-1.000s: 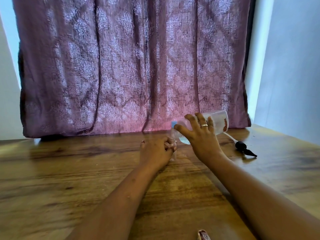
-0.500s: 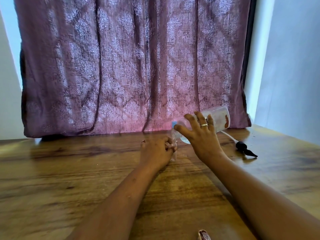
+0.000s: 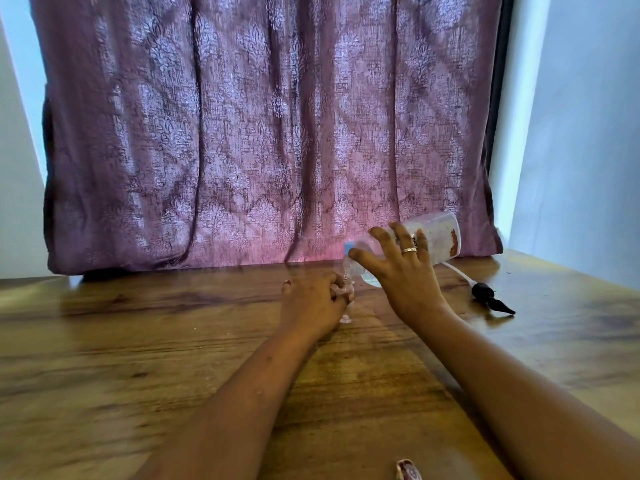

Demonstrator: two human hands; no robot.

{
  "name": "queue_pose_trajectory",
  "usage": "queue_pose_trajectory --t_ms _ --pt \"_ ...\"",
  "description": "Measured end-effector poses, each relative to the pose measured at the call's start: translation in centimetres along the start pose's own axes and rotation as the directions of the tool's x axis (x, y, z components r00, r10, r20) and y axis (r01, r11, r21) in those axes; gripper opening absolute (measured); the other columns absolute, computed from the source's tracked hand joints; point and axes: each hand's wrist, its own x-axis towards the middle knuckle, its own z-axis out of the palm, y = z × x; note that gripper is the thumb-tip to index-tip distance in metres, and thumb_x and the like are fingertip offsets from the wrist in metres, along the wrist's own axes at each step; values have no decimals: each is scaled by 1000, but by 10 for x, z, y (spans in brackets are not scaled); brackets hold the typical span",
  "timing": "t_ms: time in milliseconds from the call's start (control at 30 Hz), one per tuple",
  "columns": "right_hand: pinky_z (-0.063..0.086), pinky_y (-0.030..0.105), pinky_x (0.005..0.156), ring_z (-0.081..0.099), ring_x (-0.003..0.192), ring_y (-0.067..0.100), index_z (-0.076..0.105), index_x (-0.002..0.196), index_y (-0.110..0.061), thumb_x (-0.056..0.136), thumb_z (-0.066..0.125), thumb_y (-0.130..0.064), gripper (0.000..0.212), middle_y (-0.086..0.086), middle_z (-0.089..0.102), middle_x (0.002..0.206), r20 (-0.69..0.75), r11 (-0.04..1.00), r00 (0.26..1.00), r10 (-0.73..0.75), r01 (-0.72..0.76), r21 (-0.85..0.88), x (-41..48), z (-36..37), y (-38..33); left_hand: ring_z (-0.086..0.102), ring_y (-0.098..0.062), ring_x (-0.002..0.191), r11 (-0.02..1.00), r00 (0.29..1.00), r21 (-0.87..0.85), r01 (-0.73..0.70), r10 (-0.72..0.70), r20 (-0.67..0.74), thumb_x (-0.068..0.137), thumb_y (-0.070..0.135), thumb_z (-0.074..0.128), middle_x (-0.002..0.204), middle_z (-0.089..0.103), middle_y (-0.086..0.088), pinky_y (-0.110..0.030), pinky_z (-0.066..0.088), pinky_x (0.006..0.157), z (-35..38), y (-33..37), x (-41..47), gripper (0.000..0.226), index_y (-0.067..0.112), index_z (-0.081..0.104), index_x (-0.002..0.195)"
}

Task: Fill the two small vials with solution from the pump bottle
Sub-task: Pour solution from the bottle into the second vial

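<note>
My right hand (image 3: 401,271) grips a clear plastic bottle (image 3: 438,235), tilted with its mouth down to the left and its base raised to the right. The bottle's mouth sits just above a small clear vial (image 3: 346,289) that my left hand (image 3: 311,301) holds upright on the wooden table (image 3: 173,341). The vial is mostly hidden by my fingers. The black pump head with its white tube (image 3: 488,296) lies on the table to the right, detached from the bottle. A second vial cannot be made out.
A purple patterned curtain (image 3: 259,133) hangs behind the table's far edge. A small pinkish object (image 3: 408,472) pokes in at the bottom edge. The table's right edge runs diagonally near the pale wall (image 3: 588,168).
The bottle's base has risen slightly, steepening the tilt over the vial. Both hands stay in nearly the same spot.
</note>
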Motion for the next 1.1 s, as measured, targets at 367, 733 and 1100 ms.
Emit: queue_pose_trajectory --t_ms 367,733,1100 --pt "34 65 98 40 126 42 44 123 -37 42 83 -2 97 11 41 135 -11 1000 1000 2 -2 0 1 -1 0 55 -20 110 1000 1000 8 2 -2 9 89 45 53 112 67 4 -42 30 99 -1 1 0 29 29 58 113" --pt "34 66 97 40 126 43 47 121 -35 43 82 0 93 10 33 134 -30 1000 1000 3 -2 19 1 -3 0 55 -21 109 1000 1000 5 -4 4 7 89 44 54 112 67 3 -41 29 99 -1 2 0 27 30 59 111" --pt "35 65 96 43 124 43 44 120 -35 43 83 -2 93 12 45 133 -50 1000 999 1 -1 -3 1 -1 0 55 -19 111 1000 1000 0 -7 7 -4 88 45 53 111 68 6 -41 29 99 2 -1 1 31 31 57 115"
